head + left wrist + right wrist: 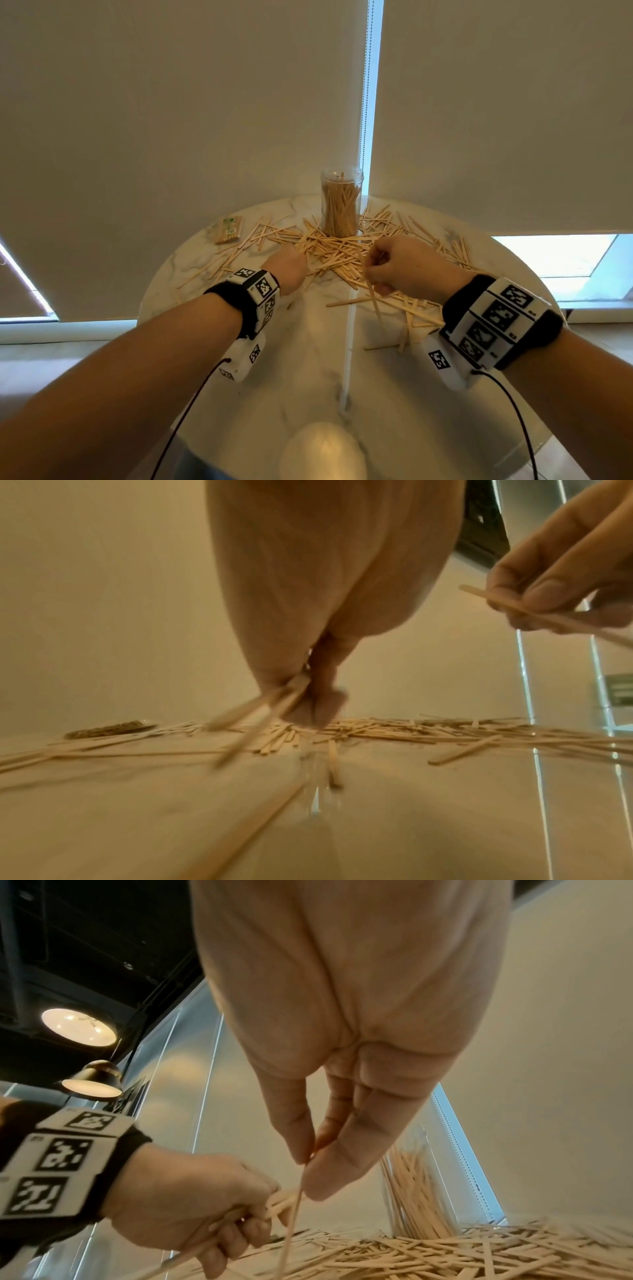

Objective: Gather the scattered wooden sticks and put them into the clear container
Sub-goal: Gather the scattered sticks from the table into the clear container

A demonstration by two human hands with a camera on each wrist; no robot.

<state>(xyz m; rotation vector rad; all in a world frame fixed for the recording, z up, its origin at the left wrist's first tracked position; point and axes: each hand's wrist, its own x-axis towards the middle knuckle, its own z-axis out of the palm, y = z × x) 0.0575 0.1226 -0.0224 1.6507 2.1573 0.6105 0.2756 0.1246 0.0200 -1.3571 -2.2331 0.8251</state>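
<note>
Many thin wooden sticks (329,251) lie scattered in a heap on the round marble table (308,370). A clear container (340,202), upright behind the heap, holds several sticks; it also shows in the right wrist view as the clear container (418,1185). My left hand (286,267) sits at the heap's left edge and grips a small bundle of sticks (270,707), with the same left hand (192,1213) curled round them. My right hand (397,265) pinches a single stick (291,1231) between thumb and fingers, above the heap's near right side.
A small wrapped packet of sticks (228,230) lies at the table's far left. Roller blinds (171,120) hang close behind the table. Loose sticks (404,315) spread toward the near right. Cables trail from both wrist units over the table's front.
</note>
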